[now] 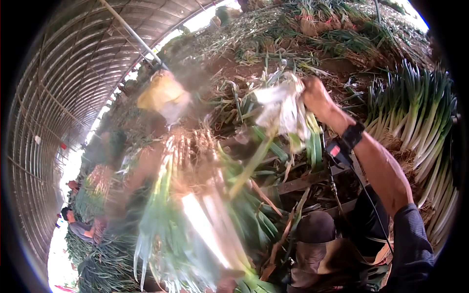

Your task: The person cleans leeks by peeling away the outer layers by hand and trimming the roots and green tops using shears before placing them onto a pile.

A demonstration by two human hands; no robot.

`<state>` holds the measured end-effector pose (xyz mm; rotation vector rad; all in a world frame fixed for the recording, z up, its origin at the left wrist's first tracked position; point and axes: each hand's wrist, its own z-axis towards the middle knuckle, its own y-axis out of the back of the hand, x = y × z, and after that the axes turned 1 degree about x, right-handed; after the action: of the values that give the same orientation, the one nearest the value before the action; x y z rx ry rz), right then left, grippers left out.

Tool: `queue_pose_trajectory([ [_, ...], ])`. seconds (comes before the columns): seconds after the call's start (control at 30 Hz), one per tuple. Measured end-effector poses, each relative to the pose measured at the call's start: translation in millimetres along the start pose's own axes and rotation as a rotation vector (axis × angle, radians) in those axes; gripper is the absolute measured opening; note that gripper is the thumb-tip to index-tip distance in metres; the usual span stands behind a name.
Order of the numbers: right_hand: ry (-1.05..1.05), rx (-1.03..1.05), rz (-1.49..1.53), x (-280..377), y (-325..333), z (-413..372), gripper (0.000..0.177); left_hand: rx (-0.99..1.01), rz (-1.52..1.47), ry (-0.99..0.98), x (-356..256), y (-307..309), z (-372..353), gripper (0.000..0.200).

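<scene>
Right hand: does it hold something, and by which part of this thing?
The right hand seems to hold a blurred bunch of pale leaves by its upper end; the finger placement is unclear.

arched roof [46,117], left | slanted pole [131,33], top | person [82,228], lower left | probably yellow bag [163,96], blurred

a ribbed arched tunnel roof [58,88] curves over littered brown soil [344,80]

Right hand [316,97] gripping pale leaf scraps [285,110]
</scene>
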<state>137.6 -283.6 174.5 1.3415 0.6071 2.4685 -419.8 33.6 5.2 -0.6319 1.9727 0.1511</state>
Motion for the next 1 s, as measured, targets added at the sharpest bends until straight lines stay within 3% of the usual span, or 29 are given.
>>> queue_pose_trajectory([
  [0.1,0.086,-0.098,-0.004,36.3,24.0,53.1,0.010,0.016,0.056,-0.012,1.7,1.6,-5.6,0.025],
  [0.27,0.173,-0.121,-0.327,61.6,34.2,103.9,0.019,-0.029,0.136,0.035,8.4,8.6,1.6,0.035],
  [0.3,0.186,-0.109,-0.391,60.2,34.7,108.1,0.021,0.201,-0.106,0.080,-43.3,-32.9,9.7,0.077],
  [0.37,0.201,-0.074,-0.507,55.2,33.4,111.9,0.025,-0.046,-0.052,0.133,-28.3,-27.3,15.4,0.078],
  [0.47,0.244,0.006,-0.690,47.5,32.8,107.2,0.031,0.018,-0.181,0.016,-53.7,-54.3,10.4,0.081],
  [0.5,0.266,0.044,-0.758,46.6,31.6,101.1,0.033,-0.022,-0.136,0.015,-52.6,-53.3,11.5,0.070],
  [0.63,0.452,0.373,-0.995,67.9,11.7,33.1,0.041,-0.050,-0.109,0.098,-65.5,-52.4,10.0,0.079],
  [0.67,0.422,0.555,-0.959,86.8,0.8,5.0,0.043,-0.035,-0.116,0.081,-64.1,-49.3,7.2,0.076],
  [0.7,0.166,0.766,-0.841,114.0,-11.9,-29.0,0.048,-0.021,-0.123,0.064,-63.3,-46.6,4.8,0.072],
  [0.77,0.180,1.104,-0.560,140.1,-26.5,-88.1,0.064,0.160,0.001,-0.097,-78.6,-45.2,6.4,0.068],
  [0.83,0.207,1.355,-0.182,156.5,-40.9,-148.6,0.081,0.140,0.025,-0.197,-116.6,-88.8,7.3,0.071],
  [0.87,0.298,1.395,0.012,157.8,-49.4,-175.9,0.081,0.060,0.071,-0.209,-126.8,-92.3,4.7,0.071],
  [0.93,0.448,1.282,0.398,141.5,-87.6,-241.9,0.069,0.025,0.084,-0.240,-158.3,-125.3,-4.3,0.070],
  [1.0,0.572,1.079,0.563,135.8,-109.8,-274.6,0.050,-0.007,0.129,-0.246,-149.3,-77.7,15.0,0.067],
])
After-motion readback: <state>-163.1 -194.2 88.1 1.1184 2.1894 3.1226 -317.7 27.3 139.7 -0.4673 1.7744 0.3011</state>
